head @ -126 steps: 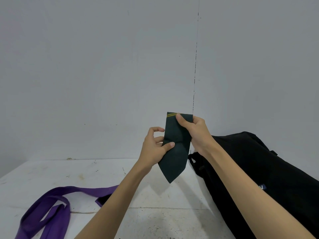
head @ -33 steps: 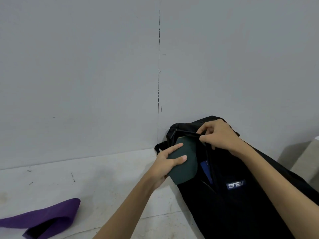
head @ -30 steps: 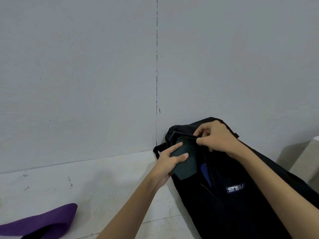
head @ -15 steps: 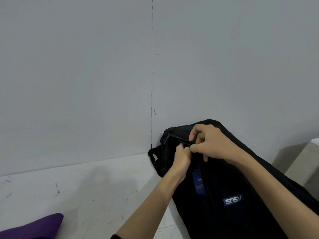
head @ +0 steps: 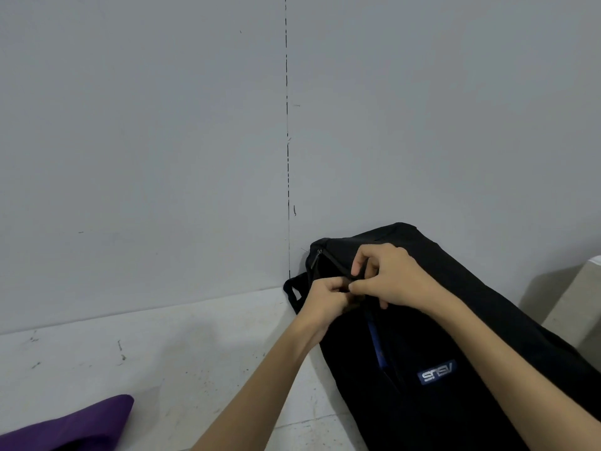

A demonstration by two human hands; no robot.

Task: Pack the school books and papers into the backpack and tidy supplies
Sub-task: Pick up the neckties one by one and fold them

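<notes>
- A black backpack [head: 432, 336] is seen lying on a pale, scuffed tabletop [head: 156, 359], its top end leaned against a grey wall [head: 162, 141].
- A blue patch with pale lettering [head: 436, 372] is carried on the front panel; a thin blue strip [head: 374, 340] is visible in the gap of the front opening.
- A black carry loop [head: 294, 292] is noted at the top left corner of the backpack, touching the tabletop.
- The left hand [head: 325, 299] is held at the mouth of the opening, fingers curled inward; whether the edge or something within is gripped cannot be told.
- The right hand [head: 387, 276] is curled over the upper edge of the opening, the black fabric edge pinched between thumb and fingers.
- The two hands are met, knuckles touching.
- A fold of purple cloth [head: 68, 428] is seen at the lower left, well apart from the backpack.
- A pale block [head: 575, 314] is partly visible at the right edge, beside the backpack.
</notes>
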